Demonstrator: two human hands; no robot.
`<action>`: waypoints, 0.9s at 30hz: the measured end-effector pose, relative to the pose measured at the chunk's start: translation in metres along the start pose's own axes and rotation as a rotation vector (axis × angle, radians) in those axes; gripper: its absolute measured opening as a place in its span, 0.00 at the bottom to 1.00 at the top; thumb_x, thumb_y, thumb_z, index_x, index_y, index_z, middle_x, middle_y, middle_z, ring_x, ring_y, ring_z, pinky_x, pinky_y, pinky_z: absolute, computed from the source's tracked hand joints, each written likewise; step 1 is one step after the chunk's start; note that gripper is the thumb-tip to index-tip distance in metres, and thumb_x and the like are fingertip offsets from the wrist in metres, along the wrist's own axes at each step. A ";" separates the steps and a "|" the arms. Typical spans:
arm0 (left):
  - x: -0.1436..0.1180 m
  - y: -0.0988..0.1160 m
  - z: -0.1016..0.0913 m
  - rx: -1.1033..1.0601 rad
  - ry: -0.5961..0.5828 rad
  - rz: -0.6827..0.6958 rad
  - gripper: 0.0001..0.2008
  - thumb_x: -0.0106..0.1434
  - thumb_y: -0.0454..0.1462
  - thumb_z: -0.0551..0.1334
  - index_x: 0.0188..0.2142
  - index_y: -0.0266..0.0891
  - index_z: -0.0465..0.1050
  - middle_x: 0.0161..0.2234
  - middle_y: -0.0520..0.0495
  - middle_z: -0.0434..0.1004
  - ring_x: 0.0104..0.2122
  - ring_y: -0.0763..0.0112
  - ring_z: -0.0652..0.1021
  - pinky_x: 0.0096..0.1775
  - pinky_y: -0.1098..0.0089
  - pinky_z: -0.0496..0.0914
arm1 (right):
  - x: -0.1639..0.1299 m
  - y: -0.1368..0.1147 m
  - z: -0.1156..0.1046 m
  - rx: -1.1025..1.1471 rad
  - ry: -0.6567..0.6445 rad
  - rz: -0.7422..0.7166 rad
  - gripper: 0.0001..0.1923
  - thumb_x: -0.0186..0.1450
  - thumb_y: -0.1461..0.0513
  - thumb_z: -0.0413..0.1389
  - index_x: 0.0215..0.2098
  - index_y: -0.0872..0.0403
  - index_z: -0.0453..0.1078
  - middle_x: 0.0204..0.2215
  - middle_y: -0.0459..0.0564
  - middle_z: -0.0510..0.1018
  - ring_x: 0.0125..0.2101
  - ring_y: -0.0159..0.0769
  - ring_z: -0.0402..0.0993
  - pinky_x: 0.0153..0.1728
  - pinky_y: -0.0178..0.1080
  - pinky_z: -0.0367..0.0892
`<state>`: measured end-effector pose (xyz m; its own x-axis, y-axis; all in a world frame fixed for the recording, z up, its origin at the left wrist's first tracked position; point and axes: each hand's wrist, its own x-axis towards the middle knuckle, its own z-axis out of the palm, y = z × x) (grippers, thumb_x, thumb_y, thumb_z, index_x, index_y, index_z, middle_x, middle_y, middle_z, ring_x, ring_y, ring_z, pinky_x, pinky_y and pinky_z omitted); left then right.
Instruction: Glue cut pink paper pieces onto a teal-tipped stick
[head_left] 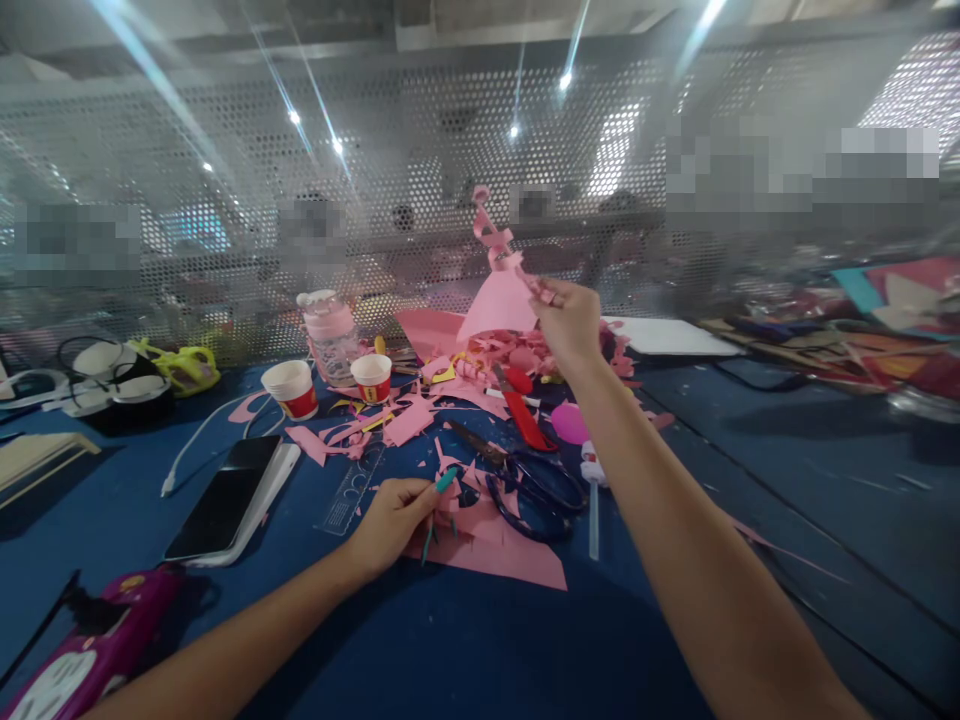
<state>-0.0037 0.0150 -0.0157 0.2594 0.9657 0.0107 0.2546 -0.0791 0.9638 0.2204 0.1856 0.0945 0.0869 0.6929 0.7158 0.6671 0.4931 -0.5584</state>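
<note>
The left hand (390,520) is closed in a narrow pinch on a teal-handled craft tool (439,497), fingers curled round the handle, the tool's thin tip pointing down toward 6 o'clock onto a flat pink paper sheet (499,550) lying on the blue table (450,650). The right hand (566,320), raised well above the table at about 1 o'clock from the left hand, pinches a pink paper cut-out (499,295) between thumb and fingertips; the cut-out is cone-shaped below with a curled strip rising from its top, so its long axis stands nearly upright, running 6 to 12 o'clock. The held cut-out lies up and away from the tool, well apart from it, and the right hand alone has hold of it; the left hand is the nearer to the flat sheet. Just beside the left hand at 3 o'clock lie dark-handled scissors (525,475), blades pointing toward 10 o'clock. At 9 o'clock of the left hand lie a clear ruler (352,490) and a phone (225,500) face up. Further off, a red utility knife (523,415) lies among pink paper scraps (409,420). Beyond these stand two red-and-white paper cups (291,388), and a clear bottle (330,335) near them at 12 o'clock. A perforated metal screen (225,200) closes the far edge of the table.
</note>
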 end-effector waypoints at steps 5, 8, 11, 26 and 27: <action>0.000 0.003 0.000 -0.015 -0.014 -0.005 0.24 0.54 0.53 0.55 0.18 0.34 0.69 0.14 0.55 0.60 0.16 0.80 0.60 0.19 0.77 0.55 | -0.004 -0.019 -0.017 -0.208 0.282 -0.100 0.20 0.63 0.66 0.41 0.52 0.58 0.61 0.47 0.56 0.71 0.48 0.41 0.67 0.47 0.45 0.62; -0.001 0.003 0.000 -0.021 -0.015 -0.013 0.24 0.55 0.53 0.54 0.19 0.33 0.70 0.14 0.55 0.60 0.16 0.79 0.61 0.19 0.77 0.56 | -0.010 -0.035 -0.024 -0.318 0.317 -0.134 0.23 0.64 0.67 0.39 0.57 0.55 0.55 0.53 0.54 0.66 0.51 0.41 0.64 0.49 0.44 0.59; -0.001 0.002 0.001 -0.024 -0.006 -0.008 0.24 0.54 0.52 0.55 0.17 0.34 0.67 0.14 0.54 0.61 0.16 0.79 0.62 0.19 0.77 0.57 | -0.015 -0.042 -0.023 -0.339 0.255 -0.186 0.25 0.63 0.69 0.37 0.59 0.55 0.52 0.54 0.54 0.64 0.53 0.41 0.61 0.50 0.44 0.58; 0.000 -0.005 0.001 0.023 -0.015 -0.008 0.23 0.56 0.51 0.53 0.14 0.37 0.58 0.12 0.55 0.60 0.14 0.78 0.65 0.17 0.78 0.58 | -0.022 0.002 0.009 -0.458 -0.583 -0.054 0.35 0.55 0.55 0.56 0.58 0.58 0.53 0.53 0.59 0.66 0.51 0.44 0.64 0.47 0.40 0.61; 0.000 -0.004 0.001 0.034 -0.014 0.003 0.23 0.56 0.51 0.53 0.14 0.37 0.59 0.12 0.54 0.61 0.14 0.79 0.65 0.17 0.78 0.58 | -0.021 0.003 0.007 -0.499 -0.578 -0.020 0.33 0.56 0.54 0.55 0.56 0.61 0.57 0.50 0.62 0.68 0.49 0.47 0.66 0.45 0.42 0.62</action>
<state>-0.0040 0.0153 -0.0203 0.2731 0.9619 0.0096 0.2850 -0.0905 0.9542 0.2156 0.1766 0.0748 -0.2378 0.9193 0.3137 0.9319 0.3070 -0.1933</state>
